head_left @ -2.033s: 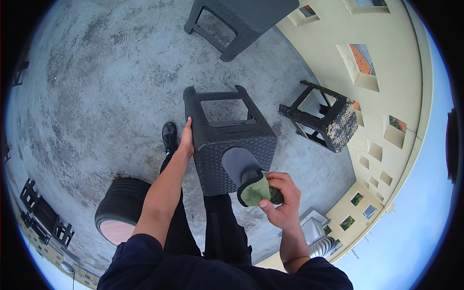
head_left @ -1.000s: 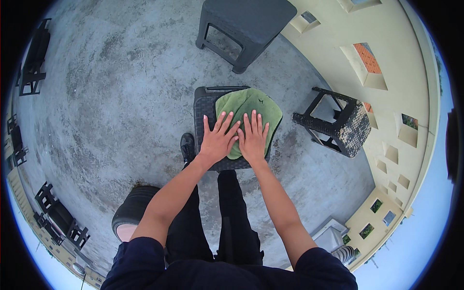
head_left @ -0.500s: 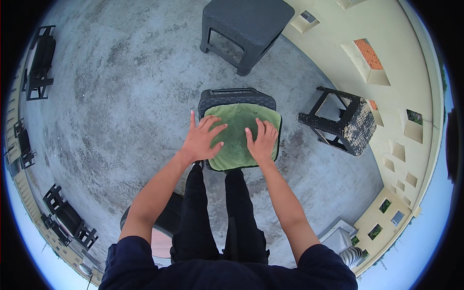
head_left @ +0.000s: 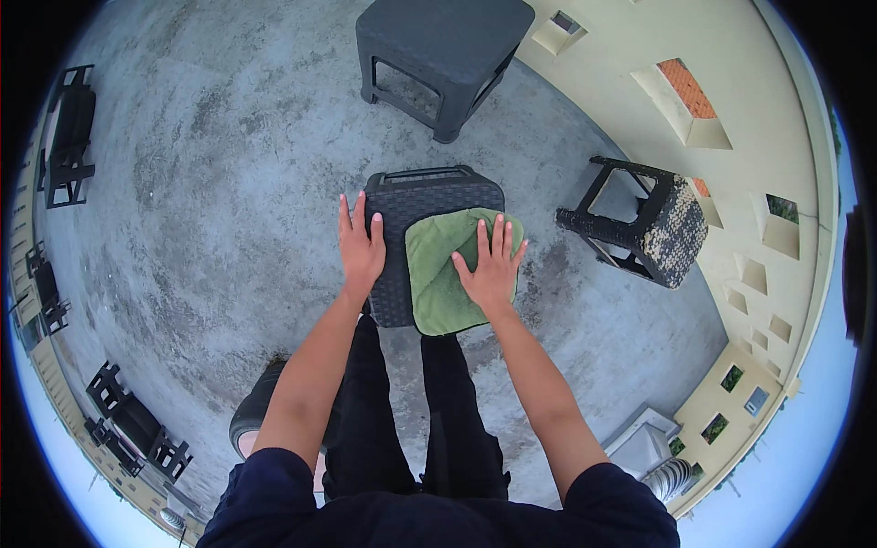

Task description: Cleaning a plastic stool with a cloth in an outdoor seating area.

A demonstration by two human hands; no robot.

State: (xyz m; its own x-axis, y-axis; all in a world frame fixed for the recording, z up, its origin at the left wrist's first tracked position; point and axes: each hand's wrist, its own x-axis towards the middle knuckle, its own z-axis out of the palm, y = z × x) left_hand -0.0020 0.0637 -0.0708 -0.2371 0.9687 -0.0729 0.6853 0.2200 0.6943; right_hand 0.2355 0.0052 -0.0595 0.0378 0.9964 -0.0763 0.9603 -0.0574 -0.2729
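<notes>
A dark grey plastic stool [head_left: 391, 274] with a woven-pattern seat stands right in front of my legs. Over the right part of its seat lies a green cloth [head_left: 438, 274], with dark edging and a few creases. My right hand [head_left: 493, 272] presses on the cloth, palm down with fingers spread. At the seat's left edge is my left hand [head_left: 362, 251], its fingers stretched out and nothing in it. The left half of the seat shows bare beside the cloth.
A larger grey stool [head_left: 446, 36] stands ahead. To the right is a worn black stool [head_left: 644, 219] with pale patches, near a cream wall [head_left: 658, 119] with square openings. Black benches [head_left: 71, 137] line the far left. A black round-edged object [head_left: 260, 406] sits by my left leg.
The cloth has shifted right, uncovering the left of the seat. My left hand has moved off the cloth to the stool's left edge. My right hand stays on the cloth.
</notes>
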